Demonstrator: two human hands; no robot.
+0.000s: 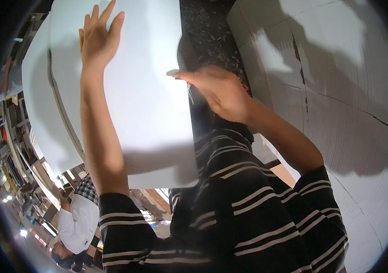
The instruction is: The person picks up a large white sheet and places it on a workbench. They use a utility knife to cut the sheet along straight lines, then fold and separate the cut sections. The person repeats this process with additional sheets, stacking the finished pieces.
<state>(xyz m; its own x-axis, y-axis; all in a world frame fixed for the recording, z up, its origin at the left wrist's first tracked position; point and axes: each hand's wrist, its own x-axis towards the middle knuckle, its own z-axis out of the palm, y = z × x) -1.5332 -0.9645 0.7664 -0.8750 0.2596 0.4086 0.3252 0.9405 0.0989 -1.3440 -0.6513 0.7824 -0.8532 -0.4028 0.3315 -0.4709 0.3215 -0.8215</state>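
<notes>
Head view: a broad, smooth white panel (153, 123) spreads before us, probably stiff and slippery, best held by opposite edges. Our left hand (99, 43) lies flat on it, fingers spread; our blurred right hand (221, 91) meets its right edge, grip unclear. Right of the panel stands a pale, lined block (344, 200).

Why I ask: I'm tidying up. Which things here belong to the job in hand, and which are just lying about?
Job in hand:
white panel
left hand, flat on it
right hand, at its right edge

Apparently lying about:
scraps on the floor
white seamed stack at right
</notes>
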